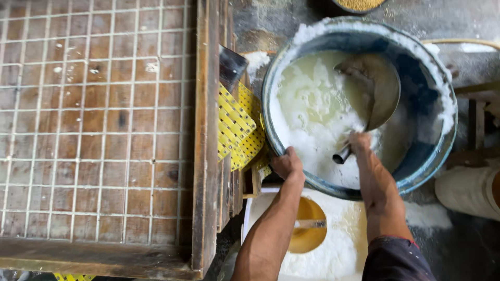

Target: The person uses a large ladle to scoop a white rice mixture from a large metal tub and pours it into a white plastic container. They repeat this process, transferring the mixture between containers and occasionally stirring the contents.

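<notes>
A large blue tub point(440, 132) holds white curd-like mass in pale yellowish liquid. My right hand point(359, 141) grips the handle of a big metal scoop point(377, 91) whose bowl is dipped in the liquid near the tub's far right. My left hand point(286, 164) rests closed on the tub's near-left rim. Both forearms reach up from the bottom of the view.
A wooden frame with a grid of square cells point(94, 119) fills the left. Yellow perforated plates point(237, 127) lean between frame and tub. Below the tub stands a white bucket point(333, 250) with white mass and a yellow bowl point(307, 231). A person's leg point(466, 190) is at right.
</notes>
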